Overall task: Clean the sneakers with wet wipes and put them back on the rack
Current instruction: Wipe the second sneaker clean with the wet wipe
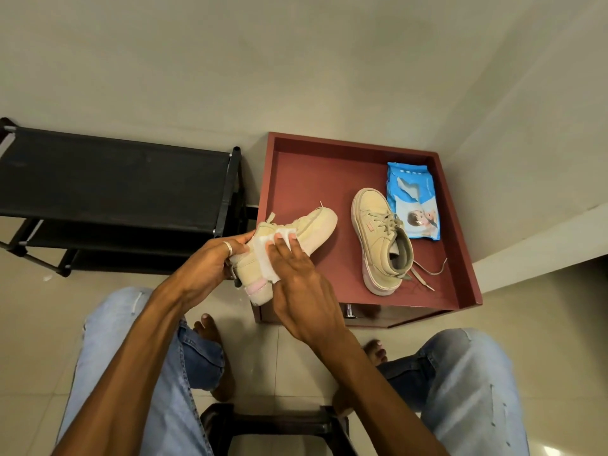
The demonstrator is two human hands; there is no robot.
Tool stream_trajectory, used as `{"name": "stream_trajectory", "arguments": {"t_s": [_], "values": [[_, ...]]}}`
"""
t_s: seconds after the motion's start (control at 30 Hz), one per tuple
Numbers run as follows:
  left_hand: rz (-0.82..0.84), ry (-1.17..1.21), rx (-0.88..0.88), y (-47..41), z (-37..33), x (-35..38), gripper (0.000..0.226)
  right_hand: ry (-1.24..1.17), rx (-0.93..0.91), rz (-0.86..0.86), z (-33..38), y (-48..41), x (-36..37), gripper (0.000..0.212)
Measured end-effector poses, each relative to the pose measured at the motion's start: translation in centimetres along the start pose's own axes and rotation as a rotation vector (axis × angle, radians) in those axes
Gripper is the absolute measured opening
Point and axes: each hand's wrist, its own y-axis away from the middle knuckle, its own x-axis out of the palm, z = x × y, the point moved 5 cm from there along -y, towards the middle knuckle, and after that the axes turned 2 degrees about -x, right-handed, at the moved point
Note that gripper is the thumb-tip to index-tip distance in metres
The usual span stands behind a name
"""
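Left hand (210, 268) has the sneaker (297, 230) up off the tabletop (306, 179), over its near-left corner. It lies on its side, heel toward the person, toe pointing away. The left fingers (237, 247) are curled round the heel and collar, clamped on. Right hand (302, 291) lays the wipe (265, 255) on the shoe's side, fingers (283, 244) stretched out flat and close together, pressing rather than pinching.

This looks like a light shoe, easy for one hand. The upper reads as soft fabric that will dent under pressure, while the thick pale sole should be stiff. So the heel, where the sole backs it, seems the sound place to hold. The damp wipe is limp and likely to bunch, so flat fingers suit it. A wetted sole could turn slippery.

The second sneaker (381, 241) rests upright on the tabletop, laces trailing loose, just beside the blue pack (413, 202). Best lifted by the collar, I'd judge, minding those laces. The rack (115, 179) stands to the left, its top shelf bare of shoes.
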Motion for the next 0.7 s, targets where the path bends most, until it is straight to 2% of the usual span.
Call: {"name": "stream_trajectory", "arguments": {"t_s": [0.1, 0.27, 0.4, 0.7], "values": [[-0.054, 0.076, -0.013, -0.1, -0.1, 0.0, 0.038, 0.018, 0.012, 0.032, 0.9, -0.5, 0.4, 0.06], [0.005, 0.094, -0.112, 0.1, -0.5, 0.9, 0.047, 0.221, -0.169, 0.139, 4.3, 0.3, 2.0, 0.063], [-0.117, -0.014, -0.117, -0.3, -0.5, 0.8, 0.023, 0.374, -0.229, 0.164, 5.0, 1.6, 2.9, 0.064], [-0.149, -0.098, -0.098, -0.5, -0.5, 1.2, 0.025, 0.325, -0.278, 0.113, 3.0, 4.9, 2.6, 0.053]]}}
